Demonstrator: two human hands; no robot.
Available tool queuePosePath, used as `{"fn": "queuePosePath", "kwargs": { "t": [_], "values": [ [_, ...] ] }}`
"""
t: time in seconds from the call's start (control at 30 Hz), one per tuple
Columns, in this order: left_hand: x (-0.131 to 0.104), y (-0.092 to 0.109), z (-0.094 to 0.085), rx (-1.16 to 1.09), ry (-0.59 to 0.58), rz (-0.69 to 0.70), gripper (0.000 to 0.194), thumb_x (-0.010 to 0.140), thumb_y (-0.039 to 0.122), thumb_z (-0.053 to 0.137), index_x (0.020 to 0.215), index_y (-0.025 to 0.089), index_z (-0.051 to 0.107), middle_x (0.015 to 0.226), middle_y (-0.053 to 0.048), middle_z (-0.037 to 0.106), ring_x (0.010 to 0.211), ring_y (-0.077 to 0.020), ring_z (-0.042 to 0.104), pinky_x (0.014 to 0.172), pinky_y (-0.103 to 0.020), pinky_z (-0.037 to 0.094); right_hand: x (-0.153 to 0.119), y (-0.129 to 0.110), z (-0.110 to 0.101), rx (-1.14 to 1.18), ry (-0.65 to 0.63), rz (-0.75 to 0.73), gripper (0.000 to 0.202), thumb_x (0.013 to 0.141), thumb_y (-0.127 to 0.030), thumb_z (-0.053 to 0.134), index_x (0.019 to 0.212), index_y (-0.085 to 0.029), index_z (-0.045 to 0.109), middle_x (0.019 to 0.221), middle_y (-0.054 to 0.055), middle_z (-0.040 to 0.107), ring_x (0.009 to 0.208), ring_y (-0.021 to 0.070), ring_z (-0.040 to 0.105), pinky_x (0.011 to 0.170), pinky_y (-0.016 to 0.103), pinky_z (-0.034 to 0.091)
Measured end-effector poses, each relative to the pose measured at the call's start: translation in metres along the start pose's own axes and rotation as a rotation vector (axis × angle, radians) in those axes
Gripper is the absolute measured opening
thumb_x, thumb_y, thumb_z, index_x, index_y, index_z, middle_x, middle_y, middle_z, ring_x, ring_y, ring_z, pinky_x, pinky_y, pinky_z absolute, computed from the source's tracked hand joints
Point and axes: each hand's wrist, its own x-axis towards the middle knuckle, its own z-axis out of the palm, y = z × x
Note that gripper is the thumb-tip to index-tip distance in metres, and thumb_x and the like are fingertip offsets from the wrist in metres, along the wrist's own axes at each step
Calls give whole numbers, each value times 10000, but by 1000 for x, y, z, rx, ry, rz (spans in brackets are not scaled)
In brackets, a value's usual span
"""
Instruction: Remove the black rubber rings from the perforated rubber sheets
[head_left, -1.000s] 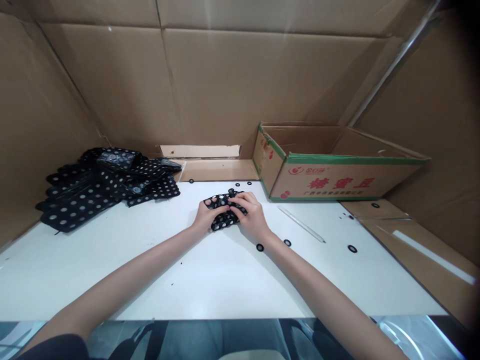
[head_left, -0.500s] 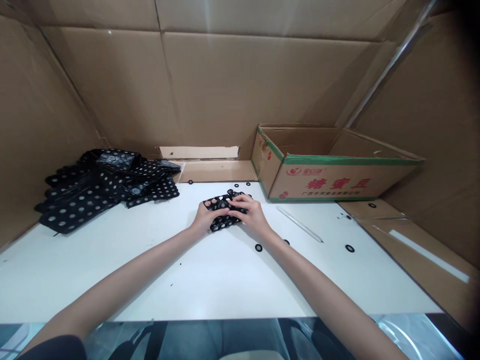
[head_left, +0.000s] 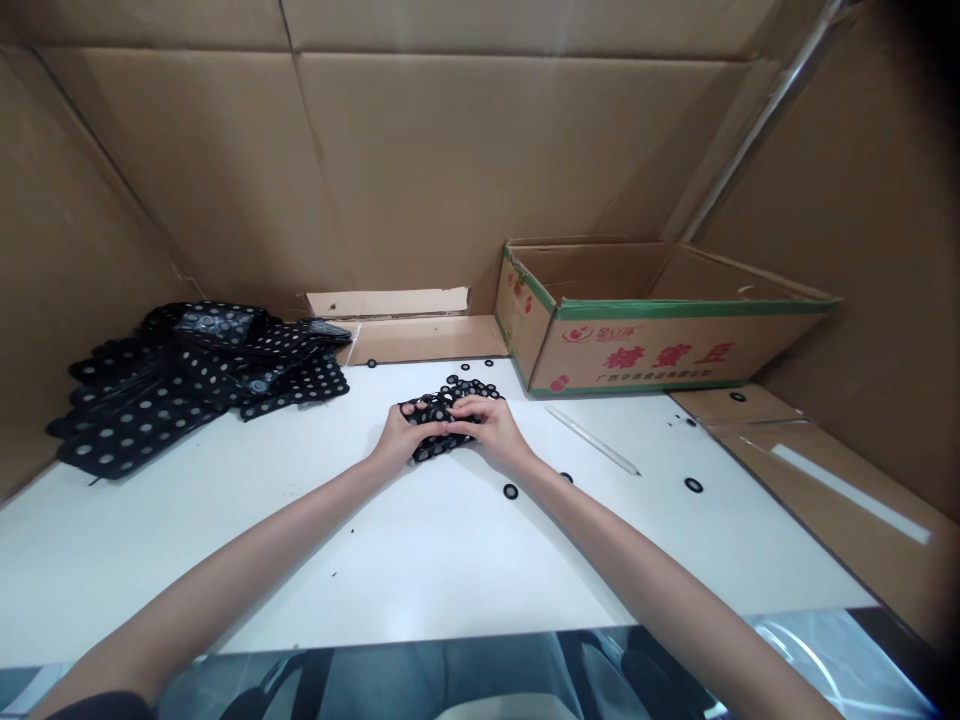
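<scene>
Near the middle of the white table, a black sheet with pale round dots (head_left: pixel 429 450) is held low over the surface or resting on it; which, I cannot tell. My left hand (head_left: pixel 396 440) grips its left side, thumb on top. From the right, my right hand (head_left: pixel 491 428) pinches the same sheet, its thumb and fingertips close to the left thumb. Small black rings with pale middles (head_left: pixel 471 386) cluster just beyond the fingers. The part of the sheet beneath the fingers is hidden.
At the left lies a heap of black dotted sheets (head_left: pixel 142 400). An open cardboard box (head_left: pixel 675 350) stands at the back right. A thin clear stick (head_left: pixel 592 440) and loose rings (head_left: pixel 694 485) lie on the table (head_left: pixel 420 570). Cardboard walls (head_left: pixel 397 170) surround it.
The view has shifted slightly. Both hands stay on the sheet, with the fingers moved a little, and more of the small rings show beyond them.
</scene>
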Motion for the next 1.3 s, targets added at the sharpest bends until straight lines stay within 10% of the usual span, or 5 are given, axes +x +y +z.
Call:
{"fn": "queuePosePath", "kwargs": {
  "t": [1.3],
  "values": [
    [-1,4,4,-47,-25,20,404,443,262,843,756,101,645,745,-43,681,694,-175,623,682,-296,506,-5,-27,15,299,277,342,246,513,-315,779,684,-162,690,676,22,666,648,139,580,663,289,458]
  ]
}}
